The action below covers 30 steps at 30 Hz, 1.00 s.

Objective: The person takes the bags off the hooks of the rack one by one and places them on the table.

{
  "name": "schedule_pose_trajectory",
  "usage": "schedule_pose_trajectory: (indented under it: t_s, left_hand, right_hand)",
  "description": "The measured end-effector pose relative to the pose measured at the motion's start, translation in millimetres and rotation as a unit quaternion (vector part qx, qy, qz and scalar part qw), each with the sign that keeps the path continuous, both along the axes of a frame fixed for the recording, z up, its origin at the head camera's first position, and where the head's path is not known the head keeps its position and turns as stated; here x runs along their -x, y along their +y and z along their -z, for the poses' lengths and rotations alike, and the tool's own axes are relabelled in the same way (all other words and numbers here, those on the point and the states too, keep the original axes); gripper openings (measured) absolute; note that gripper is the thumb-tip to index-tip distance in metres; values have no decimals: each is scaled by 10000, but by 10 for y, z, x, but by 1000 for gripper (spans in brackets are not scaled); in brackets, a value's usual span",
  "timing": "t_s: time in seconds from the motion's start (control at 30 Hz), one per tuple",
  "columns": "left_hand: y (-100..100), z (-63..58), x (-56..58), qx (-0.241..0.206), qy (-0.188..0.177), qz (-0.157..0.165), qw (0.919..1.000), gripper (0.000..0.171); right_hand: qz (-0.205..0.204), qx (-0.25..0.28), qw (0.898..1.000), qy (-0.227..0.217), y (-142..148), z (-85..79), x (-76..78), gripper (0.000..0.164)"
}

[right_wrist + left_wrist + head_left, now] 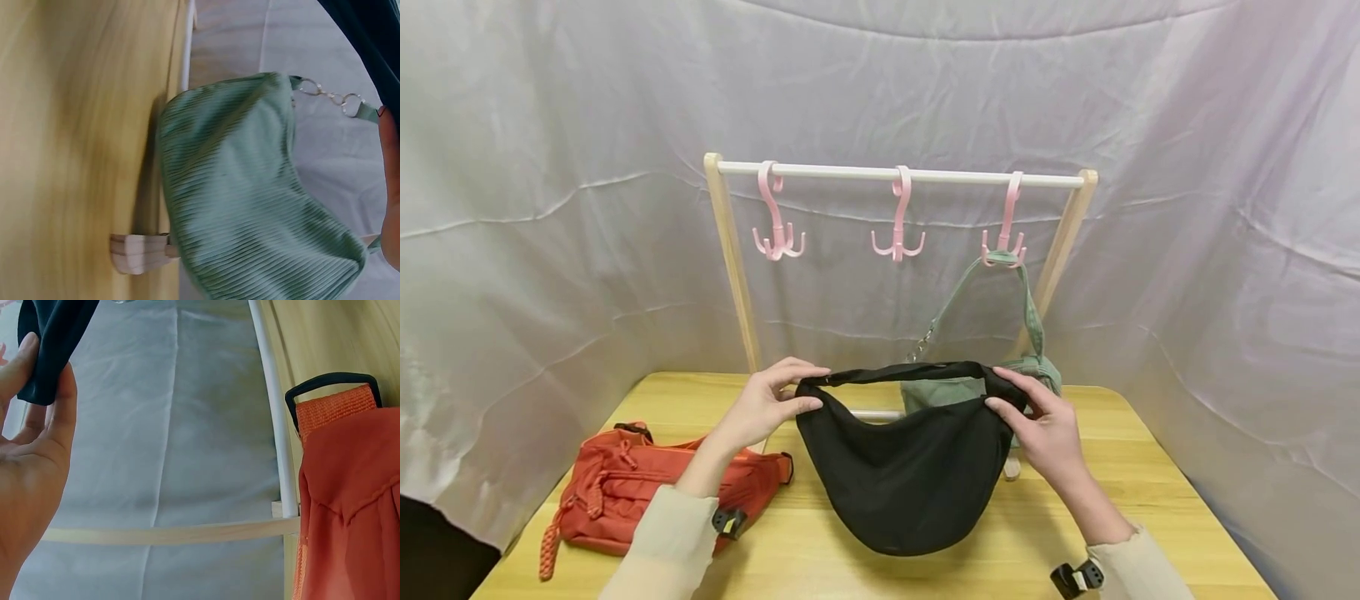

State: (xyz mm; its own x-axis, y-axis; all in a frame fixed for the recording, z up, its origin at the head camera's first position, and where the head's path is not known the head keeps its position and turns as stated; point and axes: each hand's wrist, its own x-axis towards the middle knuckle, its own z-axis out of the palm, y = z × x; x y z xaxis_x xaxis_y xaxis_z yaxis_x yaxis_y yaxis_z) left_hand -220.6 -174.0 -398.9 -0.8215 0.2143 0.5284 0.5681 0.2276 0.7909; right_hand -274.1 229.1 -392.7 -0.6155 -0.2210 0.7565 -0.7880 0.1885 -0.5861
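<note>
A black shoulder bag [910, 483] is held up over the table, its strap arching along the top. My left hand [765, 400] pinches its left upper corner between thumb and fingers; the left wrist view shows the black fabric [53, 350] gripped there. At the right upper corner, my right hand [1043, 425] pinches the bag the same way. In the right wrist view only an edge of that hand [391, 187] shows beside the dark fabric. Behind the black bag, a green corduroy bag [237, 187] hangs by its strap from the right pink hook [1004, 225].
A wooden rack with a white bar [850, 172] stands at the back. The left pink hook [777, 217] and middle pink hook [898, 217] carry nothing. A red waist bag [625, 483] lies on the table [1120, 467] at left. A grey cloth [880, 92] surrounds the table.
</note>
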Motion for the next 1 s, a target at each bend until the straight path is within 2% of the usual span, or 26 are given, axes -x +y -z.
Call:
schedule_pose_trajectory:
  t_s: [0.13,0.27,0.5,0.73,1.0]
  left_hand:
    - [2,-16,-30,104,-4,-62,9999,40]
    - [-7,-8,-47,276,-44,-189,9994,36]
    - [-25,12,-85,715,-384,-394,9959,35]
    - [-31,86,-90,1090,-417,-560,9916,32]
    - [-46,210,-114,1170,-637,-513,9898,29]
  right_hand:
    - [-273,-20,9988,-410,45,77,22,46]
    - [-433,-200,9969,-628,75,136,37,45]
    - [-272,-623,9904,-1208,114,211,60,43]
    - [-111,-1108,9777,-1782,129,281,42,42]
    - [-229,-1322,9746,-1791,123,401,43,39]
